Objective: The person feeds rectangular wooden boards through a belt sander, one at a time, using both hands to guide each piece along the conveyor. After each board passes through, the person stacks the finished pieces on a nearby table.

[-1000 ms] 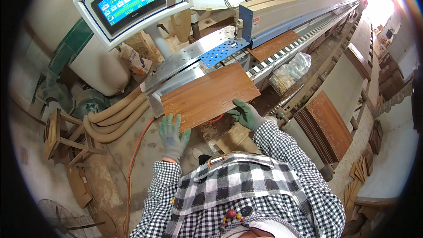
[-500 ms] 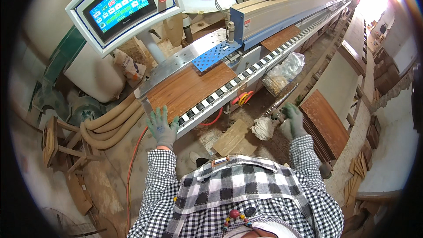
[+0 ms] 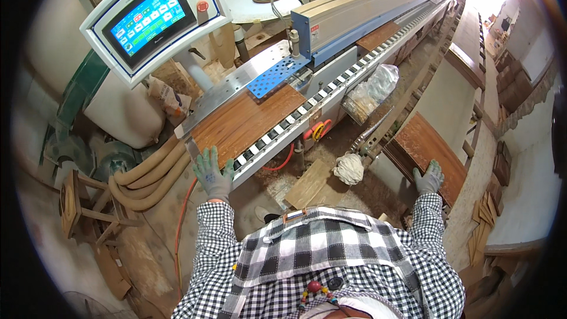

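Observation:
A brown wood-grain board (image 3: 248, 119) lies on the feed table of a long machine, its far end under a perforated blue plate (image 3: 277, 77). At the board's near end is my gloved left hand (image 3: 214, 177), open, fingers spread against the board's edge. To my right, another wood-grain board (image 3: 428, 147) tops a stack of boards. On its near edge rests my gloved right hand (image 3: 429, 178), open, fingers stretched over the top face and thumb apart; its palm side is hidden. Farther along the machine, a second brown board (image 3: 378, 35) shows beside the beam.
A roller conveyor strip (image 3: 283, 125) edges the machine. The control panel (image 3: 153, 20) stands at the upper left. Hoses (image 3: 147, 186) and a wooden stool (image 3: 88, 207) lie left. Between machine and stack are a bundled white cloth (image 3: 348, 169) and a clear plastic bag (image 3: 378, 85).
My right hand has moved right and down from above the cloth onto the stacked board. My left hand stays at the near end of the board on the machine. The view has shifted slightly.

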`<control>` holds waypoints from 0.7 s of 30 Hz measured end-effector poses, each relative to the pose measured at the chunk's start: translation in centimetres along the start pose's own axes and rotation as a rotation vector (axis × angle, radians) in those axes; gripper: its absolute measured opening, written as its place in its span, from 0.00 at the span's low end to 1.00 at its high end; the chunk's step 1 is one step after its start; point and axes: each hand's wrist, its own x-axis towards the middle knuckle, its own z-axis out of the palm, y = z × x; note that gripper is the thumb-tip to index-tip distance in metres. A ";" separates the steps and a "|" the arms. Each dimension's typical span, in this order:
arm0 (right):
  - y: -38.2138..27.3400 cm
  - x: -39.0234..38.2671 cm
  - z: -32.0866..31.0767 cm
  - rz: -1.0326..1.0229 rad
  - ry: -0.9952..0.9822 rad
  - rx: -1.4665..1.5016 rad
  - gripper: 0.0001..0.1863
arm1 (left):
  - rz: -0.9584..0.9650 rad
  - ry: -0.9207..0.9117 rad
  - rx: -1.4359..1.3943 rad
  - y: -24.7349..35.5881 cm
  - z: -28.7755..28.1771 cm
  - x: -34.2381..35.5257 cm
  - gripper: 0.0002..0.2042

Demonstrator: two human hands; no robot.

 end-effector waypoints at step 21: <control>1.5 -2.2 9.4 0.591 -0.234 2.422 0.43 | -0.019 -0.011 0.009 0.3 -0.5 -0.3 0.35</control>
